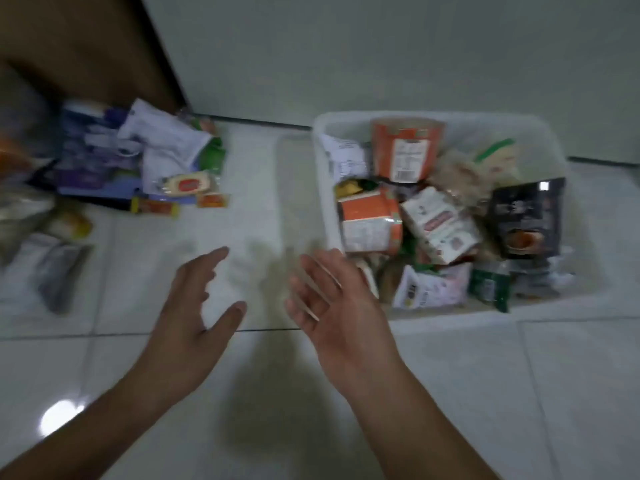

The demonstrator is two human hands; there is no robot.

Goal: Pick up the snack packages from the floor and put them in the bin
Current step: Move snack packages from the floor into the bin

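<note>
A translucent white bin [540, 133] stands on the floor at the right, holding several snack packages, among them two orange tubs [407, 147] and a black pouch [528, 216]. A pile of snack packages [162, 161] lies on the floor at the left by the wall. More blurred packets [52, 268] lie at the far left. My left hand [194, 306] hovers open over bare floor between pile and bin. My right hand [339, 299] is open, palm up, just at the bin's near left corner. Neither hand holds anything.
White glossy floor tiles [346, 410] run under my arms. A brown wooden door or cabinet [86, 46] stands at the back left. A pale wall [381, 46] runs behind the bin.
</note>
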